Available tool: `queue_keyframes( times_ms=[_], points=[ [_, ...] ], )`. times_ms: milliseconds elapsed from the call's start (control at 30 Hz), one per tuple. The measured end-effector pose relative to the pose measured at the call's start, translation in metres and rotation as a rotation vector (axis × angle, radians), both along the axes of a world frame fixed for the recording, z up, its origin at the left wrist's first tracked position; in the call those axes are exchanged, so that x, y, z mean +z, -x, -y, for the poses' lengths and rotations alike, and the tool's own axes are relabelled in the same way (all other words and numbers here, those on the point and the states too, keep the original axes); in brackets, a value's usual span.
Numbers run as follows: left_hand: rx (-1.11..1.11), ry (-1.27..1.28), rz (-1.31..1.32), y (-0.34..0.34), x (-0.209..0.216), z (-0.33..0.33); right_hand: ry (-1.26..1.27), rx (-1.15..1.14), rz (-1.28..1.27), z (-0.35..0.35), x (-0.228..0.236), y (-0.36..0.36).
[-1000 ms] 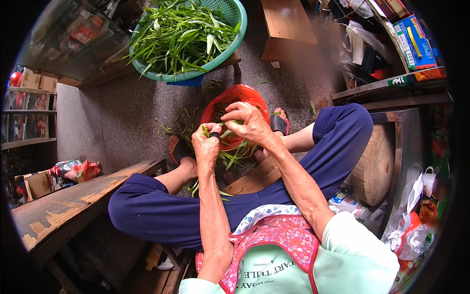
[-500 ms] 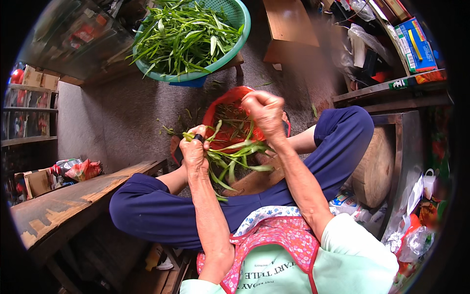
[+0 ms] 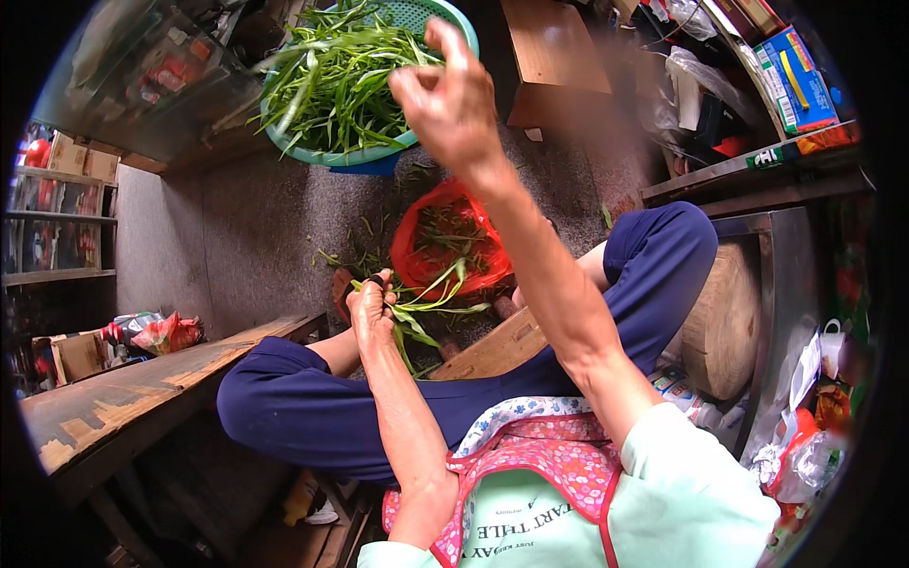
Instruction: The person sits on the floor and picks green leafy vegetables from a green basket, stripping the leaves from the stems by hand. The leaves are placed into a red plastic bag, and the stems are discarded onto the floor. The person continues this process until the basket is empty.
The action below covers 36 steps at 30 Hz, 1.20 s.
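My left hand (image 3: pixel 372 308) is closed around a small bunch of long-leaved greens (image 3: pixel 431 305), whose leaves trail to the right and down. Further off, my right hand (image 3: pixel 453 99) is stretched over the near right part of a teal plastic basket (image 3: pixel 414 13), fingers apart and slightly blurred; nothing shows in them. Long green leaves and stems (image 3: pixel 331 90) are heaped in that basket. Between my feet, just beyond the left hand, a red plastic bag (image 3: pixel 405 254) gapes with bits of stem and leaf inside.
A wooden plank (image 3: pixel 502 346) lies between my legs. At the left stands a worn wooden bench (image 3: pixel 170 364); at the right, a round wood block (image 3: pixel 721 322) and a cluttered shelf (image 3: pixel 748 175). Leaf scraps dot the floor, and a brown wooden box (image 3: pixel 554 57) sits beyond.
My right hand has moved from above the red bag forward to the basket, and its fingers have spread. The left hand has lowered slightly with its greens.
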<state>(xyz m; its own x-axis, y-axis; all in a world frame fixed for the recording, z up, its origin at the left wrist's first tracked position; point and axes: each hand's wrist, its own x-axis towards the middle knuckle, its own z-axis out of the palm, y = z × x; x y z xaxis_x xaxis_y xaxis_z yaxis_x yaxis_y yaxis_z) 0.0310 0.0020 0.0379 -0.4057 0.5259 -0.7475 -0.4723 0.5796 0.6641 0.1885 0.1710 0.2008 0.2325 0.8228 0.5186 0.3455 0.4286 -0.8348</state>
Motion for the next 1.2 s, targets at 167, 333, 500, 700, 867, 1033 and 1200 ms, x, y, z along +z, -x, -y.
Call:
queue_keyframes(
  times_ms=[167, 333, 500, 700, 867, 1033, 1200],
  points=[
    [0.077, -0.195, 0.398, -0.006, 0.001, -0.003, 0.498, 0.621, 0.247, 0.110, -0.098, -0.029],
    [0.134, -0.156, 0.107, -0.012, 0.003, -0.001, 0.945, 0.797, 0.046, 0.163, -0.139, -0.052],
    [0.107, -0.005, -0.333, 0.005, -0.050, 0.004, 1.096, 0.960, -0.388, 0.150, -0.140, -0.068],
    [-0.324, 0.009, -0.346, -0.003, -0.013, 0.002, 1.290, 0.809, -0.706, 0.140, -0.115, -0.080],
    [-0.315, -0.384, 0.123, -0.012, 0.025, -0.001, 1.276, 0.772, -0.873, 0.138, -0.115, -0.084],
    [-0.376, -0.409, 0.194, -0.006, 0.034, 0.001, 1.228, 0.725, -0.677, 0.136, -0.108, -0.086],
    [-0.344, -0.469, 0.061, -0.012, 0.045, -0.005, 1.220, 0.895, -0.543, 0.132, -0.116, -0.095]
  ],
)
